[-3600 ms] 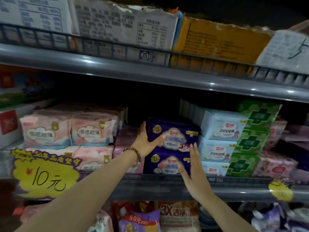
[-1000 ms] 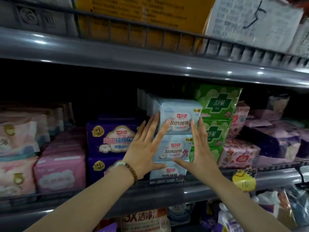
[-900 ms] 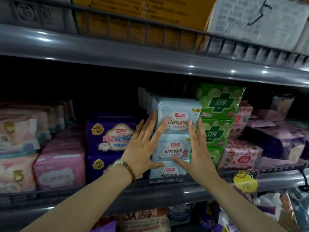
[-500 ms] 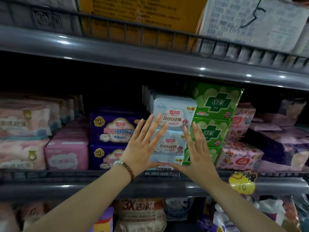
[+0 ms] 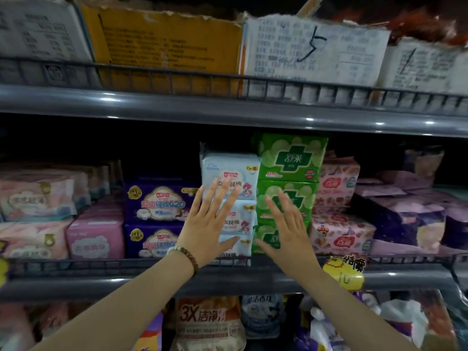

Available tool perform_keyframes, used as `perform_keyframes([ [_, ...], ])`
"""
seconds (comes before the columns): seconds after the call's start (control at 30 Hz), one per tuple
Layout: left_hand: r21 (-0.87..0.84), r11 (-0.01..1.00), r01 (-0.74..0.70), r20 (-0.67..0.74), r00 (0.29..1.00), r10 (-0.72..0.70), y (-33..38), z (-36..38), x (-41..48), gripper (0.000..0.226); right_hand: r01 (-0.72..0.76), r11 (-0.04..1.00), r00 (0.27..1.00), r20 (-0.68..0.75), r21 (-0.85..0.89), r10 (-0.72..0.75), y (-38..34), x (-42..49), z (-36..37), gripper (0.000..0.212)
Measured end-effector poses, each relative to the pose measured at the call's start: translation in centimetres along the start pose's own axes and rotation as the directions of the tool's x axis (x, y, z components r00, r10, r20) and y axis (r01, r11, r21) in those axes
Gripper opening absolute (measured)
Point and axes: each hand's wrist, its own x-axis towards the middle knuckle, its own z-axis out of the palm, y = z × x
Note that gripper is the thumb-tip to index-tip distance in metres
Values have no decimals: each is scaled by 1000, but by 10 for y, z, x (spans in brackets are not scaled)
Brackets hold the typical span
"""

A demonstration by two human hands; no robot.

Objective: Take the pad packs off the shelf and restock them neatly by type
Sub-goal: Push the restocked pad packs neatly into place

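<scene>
On the middle shelf (image 5: 106, 283) pad packs stand stacked by colour. A stack of light-blue packs (image 5: 243, 165) fills the centre, with green packs (image 5: 291, 158) to its right and dark purple packs (image 5: 157, 201) to its left. My left hand (image 5: 211, 224) lies flat, fingers spread, against the front of the light-blue stack. My right hand (image 5: 286, 226) is spread with straight fingers in front of the green stack; whether it touches is unclear. Neither hand holds a pack.
Pink packs (image 5: 35, 198) fill the left of the shelf; floral pink packs (image 5: 336, 178) and purple packs (image 5: 405, 219) lie to the right. Cardboard boxes (image 5: 162, 44) sit on the shelf above. A yellow price tag (image 5: 345, 272) hangs from the rail. Bagged goods (image 5: 205, 323) fill the shelf below.
Both hands shifted right from the purple packs to the light-blue stack. Since half a second ago my right hand slid from the blue stack's edge onto the green packs.
</scene>
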Motion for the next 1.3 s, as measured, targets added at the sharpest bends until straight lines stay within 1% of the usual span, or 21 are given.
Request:
perform_keyframes([
  [0.07,-43,996,-74,-15,997,73,19,-8,14,91,-124,989,992,-16,81,126,21,-10,-14,90],
  [0.13,-85,989,-123,-17,992,122,40,-15,33,89,-221,967,975,-4,126,223,44,-18,-25,100],
  [0.2,-88,989,-120,-4,993,120,59,-25,54,89,-280,955,960,39,102,277,66,-23,-32,109],
  [0.23,-68,991,-118,-2,993,119,66,-31,64,88,-287,955,957,60,75,283,74,-23,-33,112],
  [0.27,-47,991,-125,-2,992,125,71,-33,75,88,-277,960,959,74,45,273,81,-23,-32,114],
  [0.33,-18,993,-118,56,991,118,75,-36,96,91,-242,970,965,99,-14,242,90,-19,-29,113],
  [0.5,89,993,-71,145,988,58,74,-33,137,109,-157,979,974,141,-133,175,92,8,-20,126],
  [0.57,162,985,-65,190,981,33,71,-27,143,116,-112,978,976,164,-177,142,96,20,-17,133],
  [0.63,223,972,-78,204,978,32,69,-20,145,120,-77,978,976,186,-192,113,103,27,-13,137],
  [0.73,244,965,-93,203,978,42,69,-14,145,118,-36,981,973,218,-192,79,115,30,-8,136],
  [0.83,273,957,-98,208,977,40,70,-14,146,123,-11,980,979,200,-197,51,123,33,-9,137],
  [0.93,305,946,-107,218,975,40,70,-14,146,128,11,990,984,179,-144,16,124,30,-12,132],
  [0.97,313,944,-107,222,974,37,70,-14,146,129,-13,995,986,166,-99,29,123,26,-12,128],
  [1.03,325,940,-106,233,972,29,68,-14,145,131,-126,992,982,145,28,121,120,15,-11,124],
  [1.07,324,940,-109,237,971,31,68,-15,144,131,-173,981,973,167,84,158,120,10,-9,120],
  [1.1,326,939,-113,245,969,32,68,-16,144,131,-180,978,967,201,105,156,119,5,-7,114],
  [1.2,311,943,-120,266,963,35,70,-19,145,131,-124,988,959,268,94,95,117,-1,-7,101],
  [1.3,324,939,-116,262,965,29,72,-23,145,129,-172,973,955,268,155,126,117,-5,-21,87],
])
